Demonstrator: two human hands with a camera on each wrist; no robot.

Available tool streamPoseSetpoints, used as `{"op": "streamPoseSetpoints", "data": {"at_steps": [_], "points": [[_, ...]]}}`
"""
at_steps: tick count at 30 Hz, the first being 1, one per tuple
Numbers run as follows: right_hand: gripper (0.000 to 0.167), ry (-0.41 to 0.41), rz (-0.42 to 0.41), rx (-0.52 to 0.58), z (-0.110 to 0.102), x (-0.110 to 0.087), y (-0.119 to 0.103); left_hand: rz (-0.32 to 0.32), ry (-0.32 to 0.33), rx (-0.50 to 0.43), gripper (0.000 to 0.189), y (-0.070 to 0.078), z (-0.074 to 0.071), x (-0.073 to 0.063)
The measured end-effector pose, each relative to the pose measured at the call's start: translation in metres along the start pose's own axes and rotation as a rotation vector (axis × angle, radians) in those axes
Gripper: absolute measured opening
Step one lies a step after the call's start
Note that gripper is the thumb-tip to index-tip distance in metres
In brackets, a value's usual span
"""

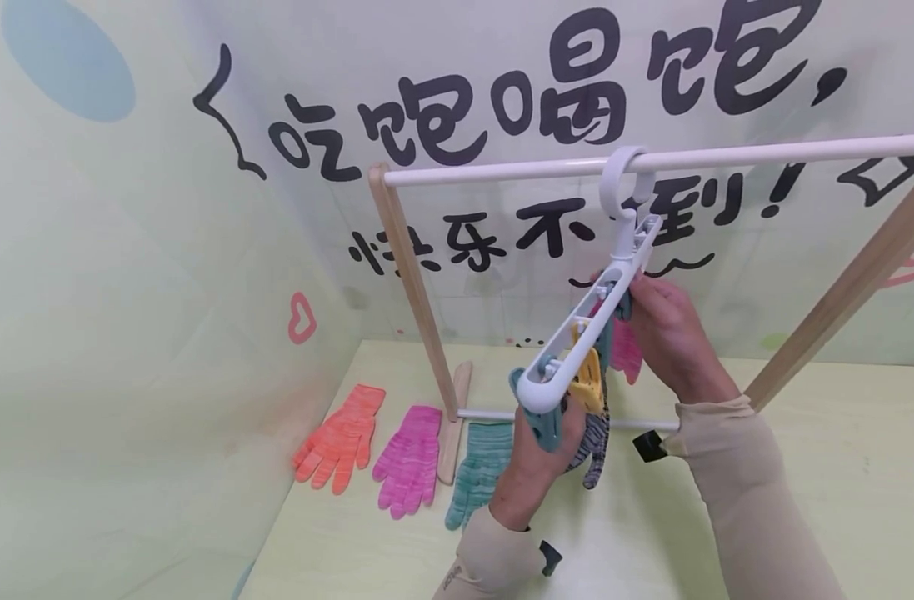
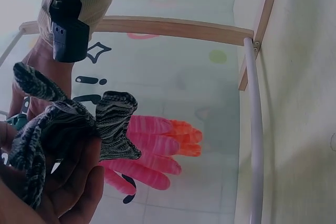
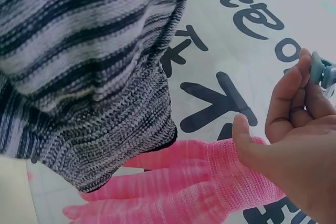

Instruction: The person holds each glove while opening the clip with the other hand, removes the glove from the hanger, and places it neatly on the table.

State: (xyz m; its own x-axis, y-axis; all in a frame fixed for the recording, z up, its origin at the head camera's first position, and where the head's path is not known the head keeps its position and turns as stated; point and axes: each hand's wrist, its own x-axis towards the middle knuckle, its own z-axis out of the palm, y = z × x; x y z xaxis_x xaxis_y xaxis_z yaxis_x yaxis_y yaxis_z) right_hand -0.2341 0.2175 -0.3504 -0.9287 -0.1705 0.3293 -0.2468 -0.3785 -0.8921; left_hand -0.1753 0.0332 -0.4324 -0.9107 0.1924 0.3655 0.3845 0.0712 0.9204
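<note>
Both hands raised at the white hanger

The left hand (image 1: 546,442), at the near end of the hanger (image 1: 576,329), is bent round a black-and-grey glove (image 1: 596,437), its fingers curled into the knit. The right hand (image 1: 670,329) reaches in from the right, farther off, fingers nearly closed at a teal clip (image 1: 624,302). The held glove dangles beneath the hanger, above the tabletop (image 1: 839,475); a pink glove (image 1: 626,350) hangs beyond it.

Looks like a small staged booth, judging by the lettered backdrop (image 1: 501,196) behind the rack (image 1: 494,171), the sheet wall (image 1: 164,292) with a blue spot (image 1: 70,58) left of the rack, and the pale bench (image 1: 839,467) under the rack.
</note>
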Motion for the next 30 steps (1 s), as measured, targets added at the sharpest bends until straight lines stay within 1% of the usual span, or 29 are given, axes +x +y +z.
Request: {"op": "streamPoseSetpoints", "data": {"at_steps": [3, 6, 8, 10, 13, 16, 19, 21, 26, 30], "points": [[0.035, -0.01, -0.003, 0.023, -0.001, -0.001, 0.003, 0.002, -0.028, -0.042, 0.016, -0.001, 0.001, -0.001], [0.035, -0.017, 0.005, 0.026, -0.003, -0.002, 0.003, 0.047, -0.045, -0.051, 0.015, -0.004, 0.002, -0.002], [0.034, -0.021, 0.015, 0.021, -0.004, -0.003, 0.002, 0.081, -0.037, -0.034, 0.016, -0.005, 0.003, -0.003], [0.033, -0.027, 0.023, 0.012, -0.006, -0.005, 0.002, 0.094, -0.02, -0.057, 0.015, -0.006, 0.003, -0.005], [0.033, -0.022, 0.008, -0.011, -0.008, -0.01, 0.004, 0.072, -0.005, -0.09, 0.023, -0.008, 0.004, -0.008], [0.035, -0.019, -0.025, -0.03, -0.011, -0.016, 0.009, 0.015, -0.008, -0.116, 0.035, -0.009, 0.003, -0.011], [0.038, -0.012, -0.062, -0.035, -0.015, -0.024, 0.017, -0.012, -0.011, -0.093, 0.035, -0.009, 0.004, -0.012], [0.039, -0.013, -0.079, -0.036, -0.018, -0.031, 0.021, 0.002, -0.008, -0.085, 0.035, -0.009, 0.004, -0.012], [0.04, -0.012, -0.126, -0.027, -0.025, -0.048, 0.03, 0.057, -0.011, -0.022, 0.036, -0.01, 0.004, -0.011], [0.039, -0.023, -0.129, -0.031, -0.03, -0.057, 0.032, 0.048, -0.021, 0.012, 0.039, -0.011, 0.006, -0.01]]}}
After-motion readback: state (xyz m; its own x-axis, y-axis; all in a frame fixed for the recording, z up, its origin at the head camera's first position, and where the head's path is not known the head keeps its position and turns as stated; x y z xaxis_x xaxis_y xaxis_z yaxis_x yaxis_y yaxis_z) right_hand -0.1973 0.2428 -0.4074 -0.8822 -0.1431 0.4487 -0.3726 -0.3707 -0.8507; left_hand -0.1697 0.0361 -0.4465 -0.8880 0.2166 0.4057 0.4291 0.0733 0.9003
